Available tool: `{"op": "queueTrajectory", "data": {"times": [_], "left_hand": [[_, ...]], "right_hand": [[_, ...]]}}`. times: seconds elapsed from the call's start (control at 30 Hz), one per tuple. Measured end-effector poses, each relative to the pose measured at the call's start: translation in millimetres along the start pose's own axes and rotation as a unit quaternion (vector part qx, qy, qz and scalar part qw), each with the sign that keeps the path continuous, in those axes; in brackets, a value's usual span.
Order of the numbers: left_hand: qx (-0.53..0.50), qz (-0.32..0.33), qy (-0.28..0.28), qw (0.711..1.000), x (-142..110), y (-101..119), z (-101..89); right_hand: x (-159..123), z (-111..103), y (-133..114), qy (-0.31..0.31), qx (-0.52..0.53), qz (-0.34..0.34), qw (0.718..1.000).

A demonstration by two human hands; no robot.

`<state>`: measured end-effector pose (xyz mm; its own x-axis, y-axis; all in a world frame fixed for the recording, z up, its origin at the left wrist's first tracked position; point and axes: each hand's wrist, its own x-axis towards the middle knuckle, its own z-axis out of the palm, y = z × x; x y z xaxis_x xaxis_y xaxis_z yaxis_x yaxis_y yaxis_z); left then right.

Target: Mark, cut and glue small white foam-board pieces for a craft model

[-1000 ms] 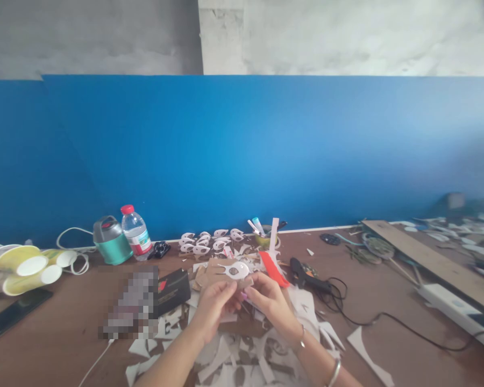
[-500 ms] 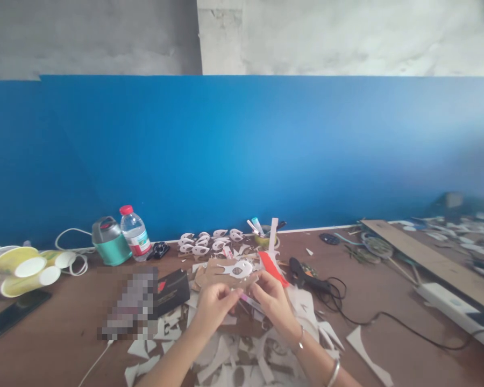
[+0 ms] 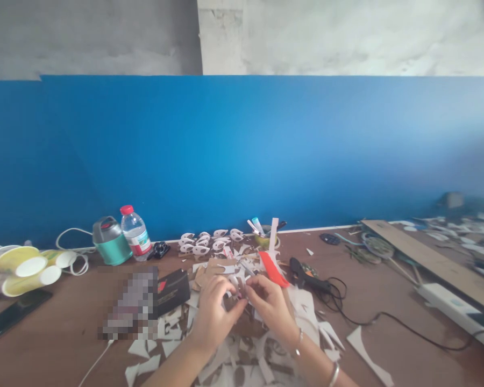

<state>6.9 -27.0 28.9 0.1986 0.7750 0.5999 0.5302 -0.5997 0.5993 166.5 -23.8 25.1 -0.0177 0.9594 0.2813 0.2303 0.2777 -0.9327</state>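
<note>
My left hand (image 3: 215, 309) and my right hand (image 3: 268, 301) meet over the middle of the table, fingertips almost touching. Between them is a white paper cutout (image 3: 236, 280), pinched at its near edge and partly hidden by the fingers. My left fingers curl over toward the thumb, while the right thumb and forefinger close on the other side. Just beyond the hands lies a piece of brown cardboard (image 3: 215, 267). White paper scraps (image 3: 221, 357) cover the table below my wrists. An orange-red strip (image 3: 274, 270) lies beside my right hand.
Several leaf-shaped white cutouts (image 3: 201, 244) stand at the back. A black glue gun (image 3: 306, 277) with its cord lies to the right, near a white power strip (image 3: 455, 312). At left are a bottle (image 3: 137, 239), a teal container (image 3: 113, 250), paper cups (image 3: 24, 267) and a black box (image 3: 172, 292).
The white cutout that lay flat on the cardboard beyond my hands is now lower, between my fingers. My left hand has turned and its fingers have lifted; the pinkish-purple piece is mostly hidden.
</note>
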Motion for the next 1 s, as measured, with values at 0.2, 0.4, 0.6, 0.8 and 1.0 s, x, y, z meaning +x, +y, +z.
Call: {"op": "queueTrajectory", "data": {"times": [0.2, 0.4, 0.6, 0.8, 1.0], "left_hand": [[-0.009, -0.031, -0.004, 0.999, 0.1, 0.3, 2.1], [-0.058, -0.1, -0.017, 0.993, -2.8, -0.6, 4.4], [-0.139, -0.193, -0.002, 0.971, 2.3, 0.2, 5.0], [-0.233, -0.253, 0.019, 0.939, 8.0, 0.8, 3.8], [-0.345, -0.281, -0.008, 0.896, 10.1, 2.5, 4.8]], "right_hand": [[-2.5, -1.4, -5.8, 0.021, -0.072, -0.059, 0.995], [-4.3, -2.1, -10.6, 0.041, -0.14, -0.123, 0.982], [-5.0, -3.4, -9.5, 0.028, -0.137, -0.138, 0.98], [-3.5, -2.8, -13.1, 0.065, -0.068, -0.04, 0.995], [4.3, -0.6, -12.8, 0.003, 0.149, 0.044, 0.988]]}}
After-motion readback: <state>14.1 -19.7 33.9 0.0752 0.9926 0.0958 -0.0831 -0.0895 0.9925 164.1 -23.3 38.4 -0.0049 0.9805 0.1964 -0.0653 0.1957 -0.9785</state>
